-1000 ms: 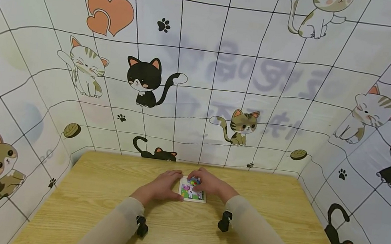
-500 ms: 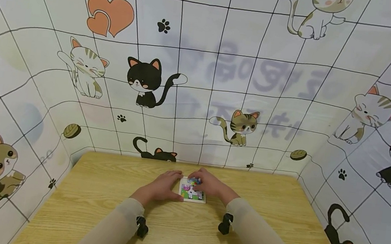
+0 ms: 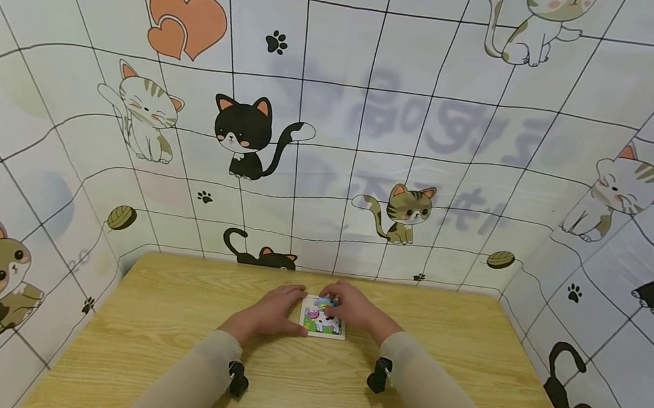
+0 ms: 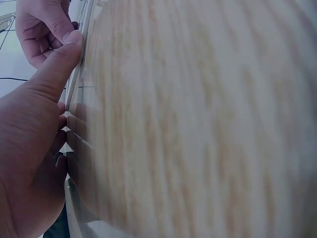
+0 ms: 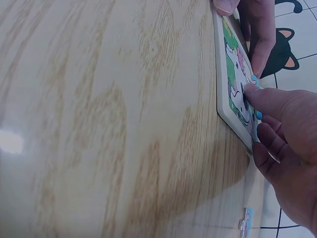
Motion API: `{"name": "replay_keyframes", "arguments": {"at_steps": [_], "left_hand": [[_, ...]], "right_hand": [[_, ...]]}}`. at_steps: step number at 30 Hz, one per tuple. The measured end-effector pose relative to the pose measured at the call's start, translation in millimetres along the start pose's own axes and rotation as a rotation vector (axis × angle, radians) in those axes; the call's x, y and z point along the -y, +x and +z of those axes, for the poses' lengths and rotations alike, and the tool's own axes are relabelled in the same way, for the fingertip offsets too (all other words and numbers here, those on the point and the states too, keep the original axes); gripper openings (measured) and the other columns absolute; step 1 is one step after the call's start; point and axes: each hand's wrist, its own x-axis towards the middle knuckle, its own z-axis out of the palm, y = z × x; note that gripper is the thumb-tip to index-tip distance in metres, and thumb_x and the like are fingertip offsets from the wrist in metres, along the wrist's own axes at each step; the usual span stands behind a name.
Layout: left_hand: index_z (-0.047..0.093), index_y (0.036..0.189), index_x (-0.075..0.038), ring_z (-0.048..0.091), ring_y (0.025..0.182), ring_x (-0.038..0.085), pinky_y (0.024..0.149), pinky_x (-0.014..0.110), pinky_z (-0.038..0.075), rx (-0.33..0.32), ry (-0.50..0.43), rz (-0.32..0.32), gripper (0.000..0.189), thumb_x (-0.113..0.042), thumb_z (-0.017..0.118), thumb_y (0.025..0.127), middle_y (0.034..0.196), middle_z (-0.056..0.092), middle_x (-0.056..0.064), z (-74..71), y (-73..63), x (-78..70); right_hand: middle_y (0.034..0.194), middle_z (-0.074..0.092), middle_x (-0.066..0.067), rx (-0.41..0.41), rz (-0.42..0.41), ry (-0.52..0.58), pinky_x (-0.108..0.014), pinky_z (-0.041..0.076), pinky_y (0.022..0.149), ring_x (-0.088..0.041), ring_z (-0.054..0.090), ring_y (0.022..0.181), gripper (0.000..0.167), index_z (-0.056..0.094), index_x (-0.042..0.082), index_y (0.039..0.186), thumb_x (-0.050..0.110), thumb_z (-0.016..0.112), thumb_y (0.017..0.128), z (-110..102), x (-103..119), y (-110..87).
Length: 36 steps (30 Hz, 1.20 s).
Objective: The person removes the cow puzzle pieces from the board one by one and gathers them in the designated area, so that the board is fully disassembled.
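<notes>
- The framed picture board [image 3: 324,325] lies flat on the desk [image 3: 306,390], towards its far edge and between the two hands.
- The board is pale-rimmed; its face shows green ground, a pink figure and a white animal with dark patches.
- Left hand [image 3: 269,312]: spread, at the board's left side. The thumb touches the near left corner; the forefinger reaches to the far left corner.
- Right hand [image 3: 354,306]: over the board's far right part. The thumb rests on the picture face, as the right wrist view confirms; the other fingers are bent towards the board's edge. Whether they pinch a loose part cannot be told, as the hand covers that area.
- Blue parts show beneath and beside the right hand's fingers; their exact seating is hidden.
- A small flat piece [image 5: 246,222] with a coloured top lies on the desk, apart from the board, seen edge-on in the right wrist view.
- Both forearms wear beige sleeves [image 3: 186,376], each with a black device [image 3: 238,379] at the wrist.
- Behind the desk hangs a white wall covering [image 3: 339,44] with black grid lines, cartoon cats, paw prints and orange hearts [image 3: 186,24].
</notes>
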Motion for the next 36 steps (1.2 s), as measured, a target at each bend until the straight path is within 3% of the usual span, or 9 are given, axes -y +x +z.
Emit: {"name": "replay_keyframes", "arguments": {"at_steps": [18,28,36], "left_hand": [[0.047,0.167,-0.007,0.032,0.164,0.039,0.13,0.064,0.028,0.001,-0.004,-0.007,0.099,-0.061,0.086,0.093,0.176,0.038,0.01,0.7,0.3,-1.5],[0.047,0.167,-0.009,0.029,0.165,0.038,0.131,0.062,0.026,0.009,-0.008,-0.024,0.099,-0.06,0.086,0.093,0.177,0.036,0.01,0.8,-0.3,-1.5],[0.047,0.167,-0.007,0.03,0.164,0.04,0.131,0.063,0.027,0.001,-0.006,-0.009,0.099,-0.06,0.086,0.093,0.177,0.037,0.013,-2.5,-0.9,-3.6]], "right_hand": [[0.116,0.066,-0.001,0.018,0.021,-0.037,-0.042,0.055,0.093,-0.017,0.06,0.101,0.031,0.077,0.011,0.133,0.015,0.082,0.103,-3,-4,4.6],[0.113,0.064,0.001,-0.078,-0.015,-0.074,-0.038,0.057,0.086,-0.014,0.062,0.098,0.027,0.076,0.01,0.13,0.018,0.08,0.104,3,-5,-1.6],[0.116,0.062,0.0,-0.113,-0.013,-0.037,-0.039,0.057,0.084,-0.016,0.061,0.097,0.026,0.075,0.009,0.128,0.016,0.08,0.104,1,-4,-6.1]]}}
